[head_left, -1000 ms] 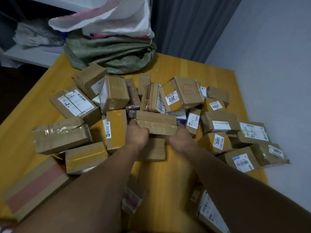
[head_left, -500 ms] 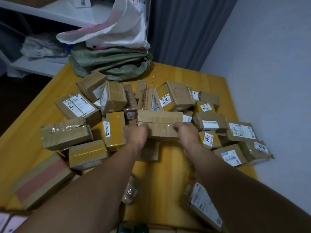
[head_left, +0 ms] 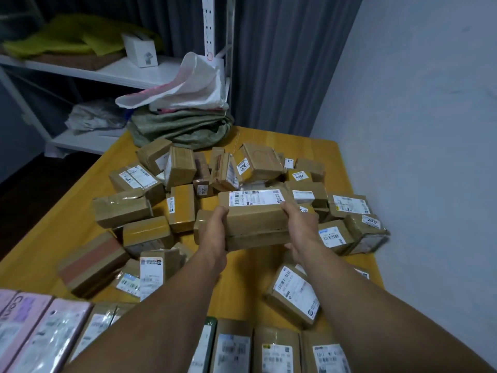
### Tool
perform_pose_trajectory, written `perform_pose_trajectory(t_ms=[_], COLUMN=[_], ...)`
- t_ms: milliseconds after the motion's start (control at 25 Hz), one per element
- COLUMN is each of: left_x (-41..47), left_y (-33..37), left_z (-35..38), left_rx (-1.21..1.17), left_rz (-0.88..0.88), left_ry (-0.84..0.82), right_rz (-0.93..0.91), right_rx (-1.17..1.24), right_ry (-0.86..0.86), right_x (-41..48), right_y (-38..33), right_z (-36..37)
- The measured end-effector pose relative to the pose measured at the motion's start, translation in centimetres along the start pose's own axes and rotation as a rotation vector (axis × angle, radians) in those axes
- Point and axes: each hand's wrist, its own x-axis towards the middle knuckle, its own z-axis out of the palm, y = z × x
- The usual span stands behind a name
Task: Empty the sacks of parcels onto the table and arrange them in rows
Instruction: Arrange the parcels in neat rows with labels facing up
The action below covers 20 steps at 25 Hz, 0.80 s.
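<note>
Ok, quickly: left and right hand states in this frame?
Left hand: closed, its grip is on the left end of the long brown parcel.
Right hand: closed, its grip is on the same parcel's right end.

Two sacks (head_left: 185, 125), over thirty parcels (head_left: 258, 219)

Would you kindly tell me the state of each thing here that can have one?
Long parcel, held between both hands, label up.
Left hand, grips the parcel's left end.
Right hand, grips its right end.
Green sack, collapsed at the table's far end.
White sack, slack, lying on the green sack.
Loose parcels, heaped unsorted mid-table.
Near parcels, lined in a row.
</note>
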Motion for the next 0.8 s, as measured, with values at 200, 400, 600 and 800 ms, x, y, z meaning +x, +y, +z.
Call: perform_pose_trajectory(t_ms=[200,400,600,800], left_x=[-5.3,-7.9,-8.8,-10.0], left_y=[-1.2,-2.9,-3.7,-3.7], left_z=[0.2,0.3,0.7,2.2], left_rx=[-0.022,0.095,0.27,0.363], left_rz=[-0.054,-0.024,0.056,0.048], left_ry=[-0.124,-0.151,-0.182,-0.281], right_rz=[-0.139,-0.155,-0.582,-0.513], right_rx=[0.039,-0.252,-1.216,-1.386], right_ry=[-0.083,-0.146,-0.403,-0.413], right_x=[-3.2,-5.1,-7.6,-8.9], right_y=[0.0,0.8,0.0,1.5], right_z=[-3.3,-7.9,-11.1,-12.1])
